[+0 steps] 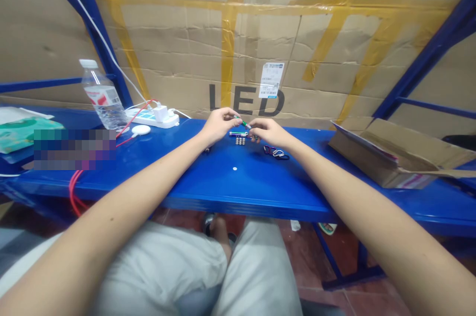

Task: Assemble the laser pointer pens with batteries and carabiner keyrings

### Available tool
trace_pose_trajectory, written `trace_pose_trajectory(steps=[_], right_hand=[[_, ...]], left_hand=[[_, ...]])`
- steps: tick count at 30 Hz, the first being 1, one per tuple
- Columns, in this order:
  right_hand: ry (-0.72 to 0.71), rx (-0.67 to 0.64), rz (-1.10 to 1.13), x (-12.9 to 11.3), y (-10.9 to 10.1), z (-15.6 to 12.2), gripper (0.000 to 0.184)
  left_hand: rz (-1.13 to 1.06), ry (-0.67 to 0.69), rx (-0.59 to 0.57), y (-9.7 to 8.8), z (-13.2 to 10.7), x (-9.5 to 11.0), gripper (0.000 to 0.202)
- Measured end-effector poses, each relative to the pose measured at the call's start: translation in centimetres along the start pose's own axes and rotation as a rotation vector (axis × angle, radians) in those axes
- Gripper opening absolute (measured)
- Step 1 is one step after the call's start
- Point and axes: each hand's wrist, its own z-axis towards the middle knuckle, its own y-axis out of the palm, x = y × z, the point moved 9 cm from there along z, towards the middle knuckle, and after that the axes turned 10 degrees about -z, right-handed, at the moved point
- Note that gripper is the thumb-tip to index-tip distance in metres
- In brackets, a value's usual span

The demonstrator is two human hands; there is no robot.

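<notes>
Between my two hands, above the blue table [208, 177], is a small green tube [243, 123] with a silvery end. My left hand [220, 125] pinches its left end between thumb and fingertips. At the silvery right end, my right hand [269, 131] has its fingers closed on it. Just below lie several slim shiny tubes [238, 134], bluish and green. In front of these, small silvery round pieces [240, 141] stand in neat rows. Several carabiner clips [275, 153], white, dark and reddish, lie under my right hand. Small dark pieces beside my left wrist are too blurred to name.
One small white disc [234, 168] lies near the table's front. At left are a water bottle [106, 100], a power strip [154, 116], a white round charger [141, 130] and red cables [74, 192]. An open cardboard box [375, 157] stands at right. A large carton [178, 53] forms the back.
</notes>
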Motion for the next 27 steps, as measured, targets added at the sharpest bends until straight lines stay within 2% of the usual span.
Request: trace_pose_trajectory(steps=[3, 9, 13, 17, 22, 27], right_hand=[[-0.068, -0.046, 0.028, -1.1, 0.4, -0.2, 0.013], [0.024, -0.124, 0.429, -0.6, 2.2, -0.3, 0.019], [0.046, -0.128, 0.536, -1.0, 2.7, -0.6, 0.020], [0.098, -0.067, 0.366, -0.7, 2.1, -0.8, 0.013], [0.128, -0.067, 0.247, -0.3, 2.1, -0.8, 0.011], [0.104, -0.028, 0.080, -0.5, 1.7, -0.6, 0.008]], left_hand=[[-0.014, 0.027, -0.027, 0.3, -0.1, 0.5, 0.021], [-0.040, 0.029, -0.098, 1.1, -0.1, 0.3, 0.036], [-0.124, 0.010, -0.128, 1.5, -0.2, 0.4, 0.050], [-0.270, -0.098, -0.139, 1.3, -0.3, 0.4, 0.065], [-0.256, -0.155, -0.139, 0.4, -0.3, 0.2, 0.076], [-0.326, -0.201, -0.113, 0.4, -0.6, -0.3, 0.082]])
